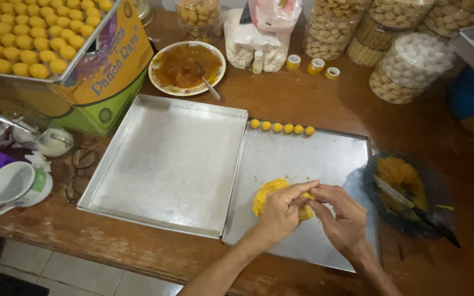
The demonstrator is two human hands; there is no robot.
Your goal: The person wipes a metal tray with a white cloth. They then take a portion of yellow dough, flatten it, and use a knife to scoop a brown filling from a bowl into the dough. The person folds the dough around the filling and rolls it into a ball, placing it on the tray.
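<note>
5 yellow dough balls (pixel 282 127) line the far edge of the right tray (pixel 325 164); most dough (pixel 264 194) remains unshaped. Left hand (pixel 281 211) and right hand (pixel 344 216) pinch a dough piece (pixel 305 212) together.

A soft yellow dough lump (pixel 267 196) (irregular, partly hidden) lies on the right tray.

Left hand (pixel 281 211) and right hand (pixel 342 215): both bare, no gloves, no rings seen on visible fingers. Wrists bare, no watch or bracelet. Forearms uncovered to frame edge, no sleeve in view. Fingernails short.
</note>
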